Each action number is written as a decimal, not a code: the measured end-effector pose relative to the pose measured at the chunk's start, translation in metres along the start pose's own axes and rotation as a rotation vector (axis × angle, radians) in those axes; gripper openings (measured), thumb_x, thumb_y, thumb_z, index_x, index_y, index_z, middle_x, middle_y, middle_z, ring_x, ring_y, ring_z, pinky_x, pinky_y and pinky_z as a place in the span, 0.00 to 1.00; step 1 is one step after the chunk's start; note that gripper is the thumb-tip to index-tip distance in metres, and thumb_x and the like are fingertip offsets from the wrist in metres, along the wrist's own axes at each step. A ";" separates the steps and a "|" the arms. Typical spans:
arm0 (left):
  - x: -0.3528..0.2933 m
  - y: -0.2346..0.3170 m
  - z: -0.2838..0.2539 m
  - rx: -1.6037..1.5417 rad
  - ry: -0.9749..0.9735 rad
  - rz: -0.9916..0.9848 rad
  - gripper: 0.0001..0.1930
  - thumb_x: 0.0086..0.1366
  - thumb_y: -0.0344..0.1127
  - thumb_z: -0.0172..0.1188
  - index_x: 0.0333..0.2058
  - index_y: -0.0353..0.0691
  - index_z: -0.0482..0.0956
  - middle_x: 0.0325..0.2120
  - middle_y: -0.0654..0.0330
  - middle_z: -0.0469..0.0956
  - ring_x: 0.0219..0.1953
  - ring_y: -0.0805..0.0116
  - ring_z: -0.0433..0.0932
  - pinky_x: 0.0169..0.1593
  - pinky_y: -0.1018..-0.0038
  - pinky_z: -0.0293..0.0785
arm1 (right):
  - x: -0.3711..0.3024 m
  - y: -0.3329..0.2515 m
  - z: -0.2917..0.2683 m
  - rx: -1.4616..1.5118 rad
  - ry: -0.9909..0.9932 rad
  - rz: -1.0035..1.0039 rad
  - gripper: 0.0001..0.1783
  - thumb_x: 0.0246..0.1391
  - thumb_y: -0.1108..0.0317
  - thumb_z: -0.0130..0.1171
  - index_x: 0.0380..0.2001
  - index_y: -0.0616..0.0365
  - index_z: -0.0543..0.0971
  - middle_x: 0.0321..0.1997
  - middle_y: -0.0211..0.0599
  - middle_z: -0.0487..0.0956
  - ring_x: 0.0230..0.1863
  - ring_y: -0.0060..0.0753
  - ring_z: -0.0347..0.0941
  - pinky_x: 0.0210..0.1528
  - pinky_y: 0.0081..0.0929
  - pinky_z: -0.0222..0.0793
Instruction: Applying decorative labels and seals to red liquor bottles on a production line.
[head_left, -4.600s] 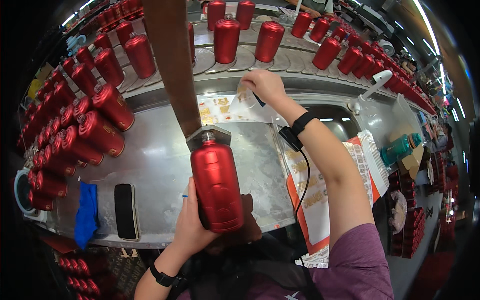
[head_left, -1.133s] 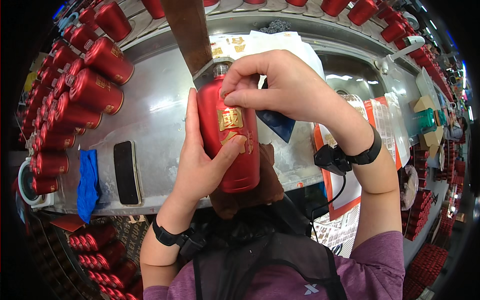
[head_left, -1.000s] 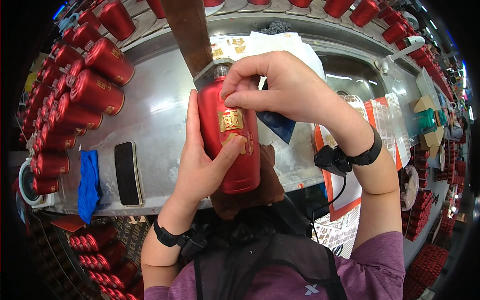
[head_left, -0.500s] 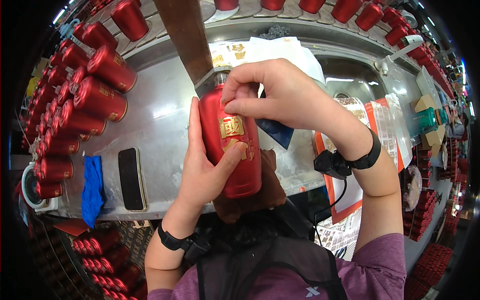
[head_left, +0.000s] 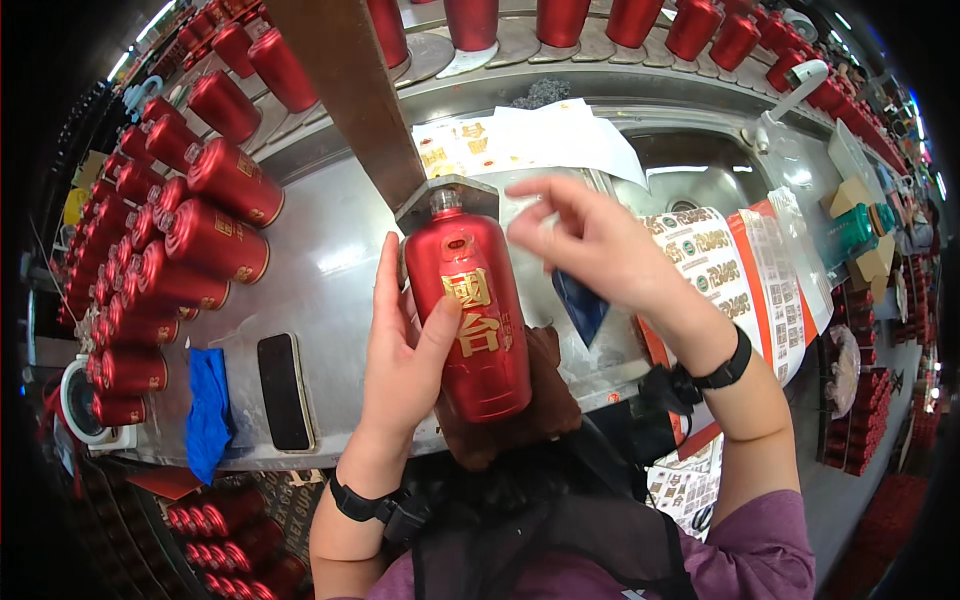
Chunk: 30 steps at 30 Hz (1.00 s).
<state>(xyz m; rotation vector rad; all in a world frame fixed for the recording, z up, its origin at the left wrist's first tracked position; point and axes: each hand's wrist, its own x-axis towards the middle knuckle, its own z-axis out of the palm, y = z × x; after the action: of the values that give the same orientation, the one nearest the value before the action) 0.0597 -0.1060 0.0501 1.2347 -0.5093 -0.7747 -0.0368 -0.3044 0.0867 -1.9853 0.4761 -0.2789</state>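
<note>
A red bottle (head_left: 487, 370) with gold characters and a clear stopper lies tilted on a brown cloth (head_left: 548, 385), its neck in the notch of a grey metal rest (head_left: 480, 196). My left hand (head_left: 405, 340) grips its left side, the thumb lying across the front. An oval label (head_left: 457, 244) shows just below the neck. To the right of the bottle, my right hand (head_left: 590, 240) is raised clear of it, thumb and forefinger apart and slightly blurred. A dark blue flat piece (head_left: 582, 308) sticks out below that palm, seemingly held by the hidden fingers.
Several red bottles (head_left: 225, 235) stand at left, more along the conveyor (head_left: 510, 55) behind. A phone (head_left: 286, 392) and blue cloth (head_left: 207, 415) lie left. A brown post (head_left: 345, 90) rises behind the rest. Label sheets (head_left: 690, 245) and a sink (head_left: 690, 165) are at right.
My right hand has come away from the bottle's upper front, its pinch opened, uncovering the oval label. My left thumb has moved up the bottle. The view has shifted a little.
</note>
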 end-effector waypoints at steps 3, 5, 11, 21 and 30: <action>0.003 -0.001 -0.001 -0.022 0.007 -0.019 0.40 0.71 0.31 0.55 0.72 0.35 0.39 0.62 0.48 0.65 0.59 0.65 0.71 0.61 0.68 0.69 | -0.026 0.015 0.014 0.360 -0.164 0.206 0.31 0.59 0.69 0.65 0.64 0.58 0.67 0.47 0.31 0.77 0.36 0.12 0.74 0.38 0.15 0.70; 0.004 -0.004 -0.001 -0.028 -0.009 -0.018 0.39 0.72 0.31 0.55 0.72 0.34 0.41 0.62 0.49 0.65 0.59 0.65 0.71 0.62 0.68 0.69 | -0.039 0.025 0.024 0.453 -0.299 0.286 0.39 0.58 0.71 0.65 0.69 0.57 0.60 0.53 0.37 0.75 0.39 0.16 0.77 0.42 0.17 0.72; 0.003 -0.007 0.001 -0.025 0.002 0.007 0.38 0.72 0.33 0.56 0.72 0.34 0.44 0.63 0.49 0.64 0.61 0.65 0.68 0.62 0.69 0.68 | -0.045 0.039 0.035 0.649 -0.245 0.270 0.41 0.56 0.72 0.67 0.69 0.57 0.60 0.54 0.39 0.74 0.39 0.18 0.77 0.41 0.18 0.72; 0.003 -0.008 0.000 -0.008 -0.003 0.022 0.37 0.72 0.33 0.56 0.72 0.34 0.45 0.64 0.50 0.63 0.62 0.65 0.68 0.62 0.68 0.68 | -0.045 0.034 0.037 0.752 -0.260 0.305 0.43 0.54 0.72 0.68 0.70 0.58 0.59 0.55 0.41 0.73 0.43 0.21 0.78 0.45 0.20 0.73; 0.003 -0.008 0.000 0.000 -0.013 0.014 0.37 0.72 0.34 0.56 0.72 0.34 0.44 0.64 0.50 0.63 0.62 0.65 0.68 0.63 0.68 0.68 | -0.043 0.035 0.033 0.826 -0.303 0.264 0.49 0.51 0.65 0.72 0.70 0.64 0.56 0.56 0.45 0.73 0.44 0.25 0.78 0.48 0.21 0.72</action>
<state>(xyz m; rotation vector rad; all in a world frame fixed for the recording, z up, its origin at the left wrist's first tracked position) 0.0602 -0.1090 0.0426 1.2256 -0.5279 -0.7708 -0.0694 -0.2720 0.0415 -1.1163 0.3417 0.0069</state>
